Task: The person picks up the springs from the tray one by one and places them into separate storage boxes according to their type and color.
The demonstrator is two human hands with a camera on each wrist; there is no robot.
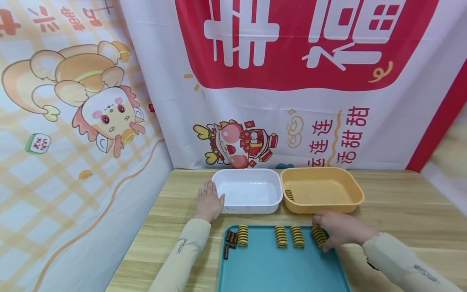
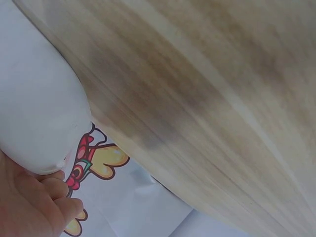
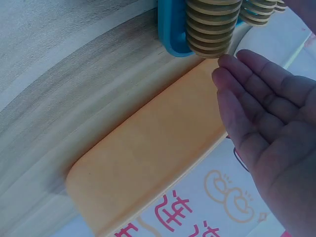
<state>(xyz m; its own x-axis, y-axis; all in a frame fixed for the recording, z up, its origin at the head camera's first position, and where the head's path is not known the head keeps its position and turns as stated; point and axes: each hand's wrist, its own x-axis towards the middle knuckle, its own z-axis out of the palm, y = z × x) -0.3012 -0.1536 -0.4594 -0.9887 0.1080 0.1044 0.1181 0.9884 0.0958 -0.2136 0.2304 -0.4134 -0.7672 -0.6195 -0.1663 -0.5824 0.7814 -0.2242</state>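
Observation:
My left hand (image 1: 209,202) rests at the left rim of a white plastic bin (image 1: 237,209), fingers extended and thumb spread over the edge. In the left wrist view its fingers lie along the white wall. Over the tray's far right corner, my right hand (image 1: 341,228) reaches around a yellow ribbed coil (image 1: 319,237), fingers at its far end and thumb at its near end. The right wrist view shows the fingertips (image 3: 224,64) close to the coil's end, with the fingers loosely bent. The coil lies on a teal tray (image 1: 281,269).
Several more yellow coils (image 1: 297,237) line the tray's far edge, with small brown ribbed pieces (image 1: 231,236) at its left corner. An orange bin (image 1: 321,209) beside the white one holds a yellow coil (image 1: 289,195). A printed cloth (image 1: 160,81) hangs behind the table.

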